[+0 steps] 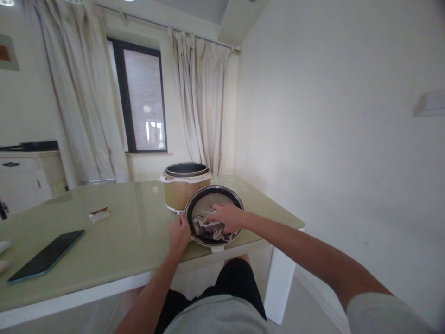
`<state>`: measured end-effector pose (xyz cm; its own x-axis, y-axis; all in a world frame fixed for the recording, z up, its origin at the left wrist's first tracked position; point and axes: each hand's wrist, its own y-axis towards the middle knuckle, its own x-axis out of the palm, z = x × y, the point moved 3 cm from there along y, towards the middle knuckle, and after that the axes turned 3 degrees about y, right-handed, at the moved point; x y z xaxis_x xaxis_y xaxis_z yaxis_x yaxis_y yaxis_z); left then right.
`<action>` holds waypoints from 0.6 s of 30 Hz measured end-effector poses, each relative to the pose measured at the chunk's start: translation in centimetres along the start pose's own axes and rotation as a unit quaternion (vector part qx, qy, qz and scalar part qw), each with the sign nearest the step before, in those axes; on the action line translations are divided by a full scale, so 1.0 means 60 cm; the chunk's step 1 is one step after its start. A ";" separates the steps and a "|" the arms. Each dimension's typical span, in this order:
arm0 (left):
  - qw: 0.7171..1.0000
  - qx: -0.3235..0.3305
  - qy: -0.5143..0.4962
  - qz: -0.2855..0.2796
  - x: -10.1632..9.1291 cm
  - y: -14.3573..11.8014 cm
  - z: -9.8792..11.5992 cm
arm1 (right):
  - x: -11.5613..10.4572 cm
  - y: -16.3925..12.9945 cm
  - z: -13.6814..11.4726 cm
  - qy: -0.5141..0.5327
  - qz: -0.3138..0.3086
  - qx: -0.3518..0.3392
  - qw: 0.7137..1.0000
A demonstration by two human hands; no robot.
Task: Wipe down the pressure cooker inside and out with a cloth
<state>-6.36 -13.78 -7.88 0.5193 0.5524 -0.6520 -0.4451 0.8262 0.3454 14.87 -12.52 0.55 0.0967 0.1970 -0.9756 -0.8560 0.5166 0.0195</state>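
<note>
1. Both bare forearms rise from the bottom of the view toward the table's near right corner, the right one stretched long from a grey sleeve, the left one shorter and more upright.
2. Spread under everything, the pale green glass-topped table (132, 232) carries all the items.
3. Behind the hands, the gold cooker body (183, 188) stands open on the table, just beyond the lid and partly hidden by it.
4. Tilted up toward the person, the round cooker lid (203, 211) rests near the table edge, its dark rim facing the camera.
5. At far left lies a dark tablet (47, 255), well apart from the hands.
6. Curled tight, the left hand (180, 232) grips the lid's left rim.
7. Palm down, the right hand (227, 217) presses a bunched grey cloth (208, 228) against the lid's inner face, fingers closed over it.
8. Near mid-table sits a small wrapped packet (99, 214).
</note>
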 end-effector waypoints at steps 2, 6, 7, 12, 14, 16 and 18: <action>1.000 0.007 0.004 0.002 0.001 0.002 -0.003 | -0.009 0.020 0.008 -0.058 0.030 0.034 0.997; 1.000 0.010 0.007 0.004 0.002 0.002 -0.006 | -0.047 0.064 0.047 -0.183 0.146 0.107 0.966; 1.000 0.011 0.009 0.003 0.002 0.001 -0.006 | -0.054 0.075 0.054 -0.199 0.164 0.103 0.961; 0.999 0.020 0.025 0.003 0.003 -0.001 -0.006 | -0.057 0.114 0.051 -0.229 0.167 -0.048 0.958; 0.999 0.023 0.031 0.011 0.004 0.000 -0.007 | -0.056 0.112 0.058 -0.218 0.165 -0.007 0.962; 0.999 0.019 0.034 0.016 0.005 0.002 -0.008 | -0.062 0.099 0.070 -0.198 0.162 0.066 0.965; 0.999 0.021 0.035 0.014 0.008 0.004 -0.008 | -0.071 0.079 0.083 -0.175 0.142 0.116 0.967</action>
<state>-6.56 -13.40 -8.43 0.4543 0.5673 -0.6869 -0.4269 0.8154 0.3910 12.93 -6.79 5.87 0.0755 0.6071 -0.7911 -0.7396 0.5662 0.3639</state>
